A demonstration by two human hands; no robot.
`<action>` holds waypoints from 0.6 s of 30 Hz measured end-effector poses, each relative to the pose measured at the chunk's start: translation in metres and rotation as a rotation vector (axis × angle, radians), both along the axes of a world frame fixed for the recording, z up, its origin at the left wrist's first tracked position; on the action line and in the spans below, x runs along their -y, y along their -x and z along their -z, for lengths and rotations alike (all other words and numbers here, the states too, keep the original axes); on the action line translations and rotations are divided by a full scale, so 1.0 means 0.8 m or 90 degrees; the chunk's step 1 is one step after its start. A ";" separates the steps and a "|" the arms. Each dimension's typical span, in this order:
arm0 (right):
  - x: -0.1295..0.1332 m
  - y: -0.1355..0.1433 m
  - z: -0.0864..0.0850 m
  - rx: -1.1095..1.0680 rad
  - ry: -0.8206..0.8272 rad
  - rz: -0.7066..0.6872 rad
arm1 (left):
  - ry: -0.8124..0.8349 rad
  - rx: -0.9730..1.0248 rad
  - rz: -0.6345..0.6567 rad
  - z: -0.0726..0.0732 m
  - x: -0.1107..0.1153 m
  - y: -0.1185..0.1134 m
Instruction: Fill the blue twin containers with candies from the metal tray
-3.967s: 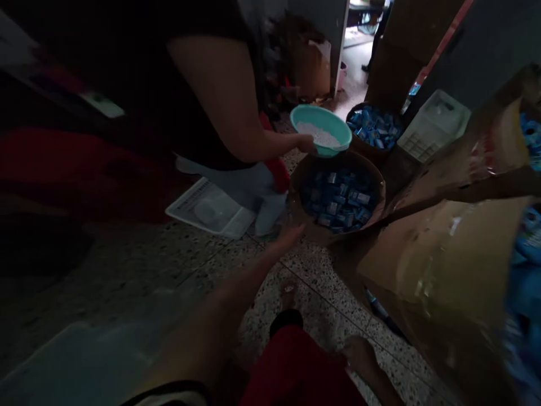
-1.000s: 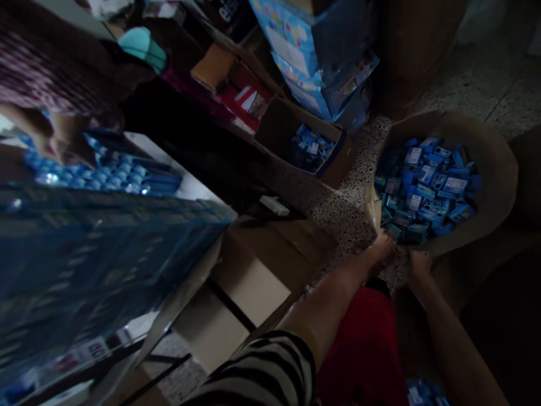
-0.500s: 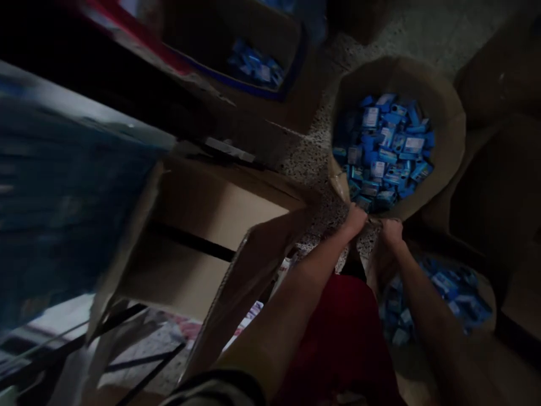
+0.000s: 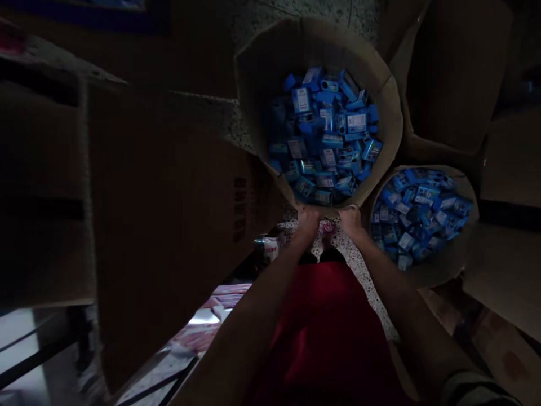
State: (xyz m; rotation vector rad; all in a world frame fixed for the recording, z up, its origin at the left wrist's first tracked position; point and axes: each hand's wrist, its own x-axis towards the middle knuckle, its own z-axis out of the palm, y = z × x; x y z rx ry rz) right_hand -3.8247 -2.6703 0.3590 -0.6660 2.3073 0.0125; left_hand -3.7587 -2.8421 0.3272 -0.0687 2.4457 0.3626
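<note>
A large round-bulged cardboard box (image 4: 386,93) stands on the speckled floor in front of me, its top open. Many small blue packets (image 4: 332,124) with white labels lie jumbled inside it. My left hand (image 4: 308,219) is closed over the near rim of this box. A short way to its right, my right hand (image 4: 350,220) grips the same rim, fingers curled over the edge. The fingertips of both hands are partly hidden behind the cardboard.
Right of my right arm stands a second cardboard box (image 4: 454,265) filled with similar blue packets. A big brown carton (image 4: 169,214) with printed characters rises at my left. More cartons (image 4: 456,73) crowd the far right. Pink-and-white packages (image 4: 207,321) lie at lower left.
The view has swung, so the gripped box and my hands now appear further left. The second box of blue packets shows more fully. Both hands have stayed on the rim.
</note>
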 end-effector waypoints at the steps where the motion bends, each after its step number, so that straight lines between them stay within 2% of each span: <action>1: -0.001 -0.012 -0.001 0.001 0.003 0.006 | 0.004 0.007 0.006 -0.001 0.000 -0.012; 7: -0.009 -0.070 -0.003 0.001 0.012 0.011 | 0.018 0.025 0.025 -0.006 -0.005 -0.073; 18: -0.030 -0.154 0.004 -0.031 0.011 -0.051 | 0.032 0.000 -0.012 -0.003 -0.025 -0.154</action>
